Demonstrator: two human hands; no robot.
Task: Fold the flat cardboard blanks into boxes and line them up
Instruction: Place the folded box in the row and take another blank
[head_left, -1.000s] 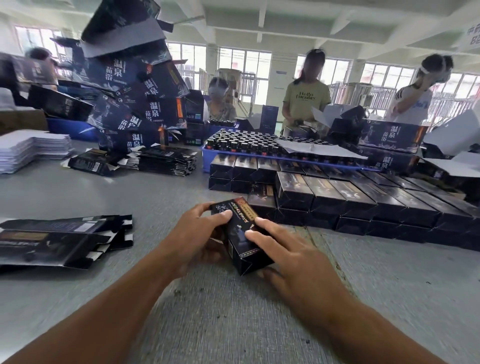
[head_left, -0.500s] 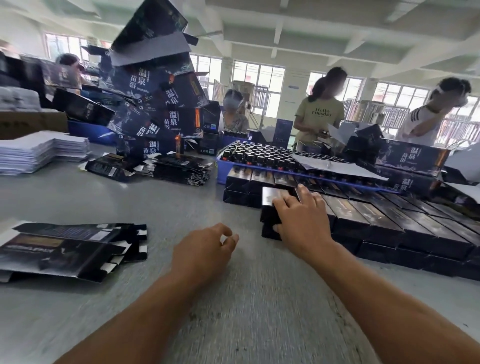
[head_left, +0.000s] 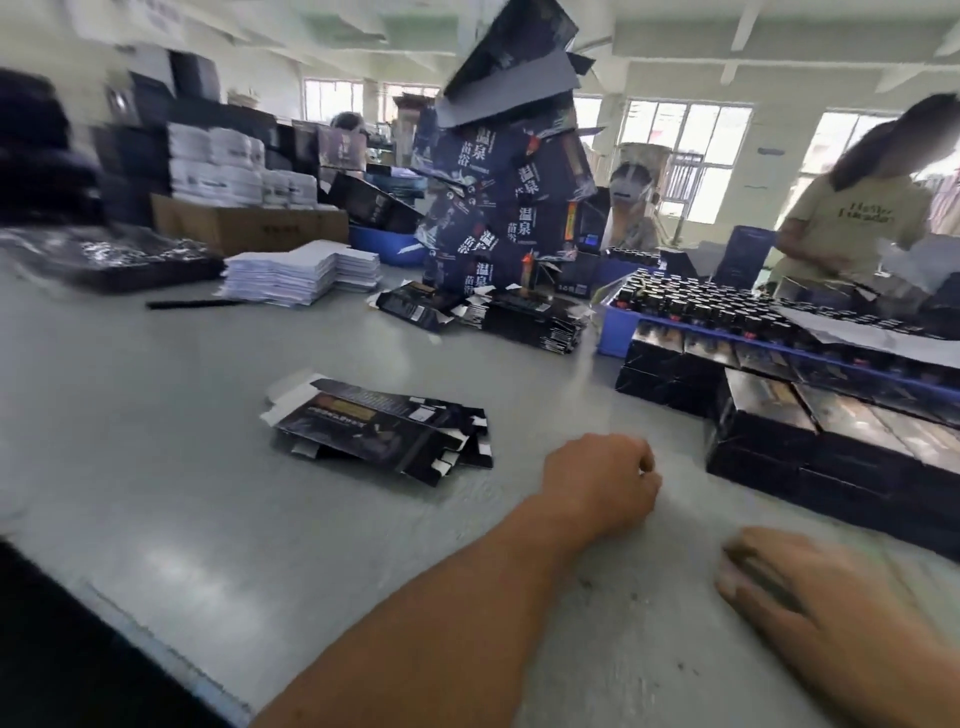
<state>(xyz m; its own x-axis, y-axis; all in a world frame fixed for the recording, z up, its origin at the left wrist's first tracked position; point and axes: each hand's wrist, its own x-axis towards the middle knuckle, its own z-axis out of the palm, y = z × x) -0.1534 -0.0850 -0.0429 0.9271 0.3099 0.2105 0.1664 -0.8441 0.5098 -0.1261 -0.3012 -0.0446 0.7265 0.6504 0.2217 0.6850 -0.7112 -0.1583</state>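
Many bottles (head_left: 727, 304) in blue tray (head_left: 613, 332)

Head-worn view, forward and down

It looks close over the grey worktable (head_left: 208, 467), facing the leaning tower of dark printed cartons (head_left: 509, 197) beyond.

A small pile of flat black cardboard blanks (head_left: 382, 428) lies on the wide grey table (head_left: 171, 467), to the left of the bare left hand (head_left: 602, 480). The bare right hand (head_left: 810, 597) is near the front, right of the left hand. Rows of folded black boxes (head_left: 810, 431) sit on the right, behind the right hand. Behind them is a blue tray of small dark bottles (head_left: 727, 306). A stack of white paper sheets (head_left: 301, 273) lies far back on the left. A tall leaning heap of big dark printed cartons (head_left: 509, 176) stands behind another pile of flat black blanks (head_left: 498, 314)
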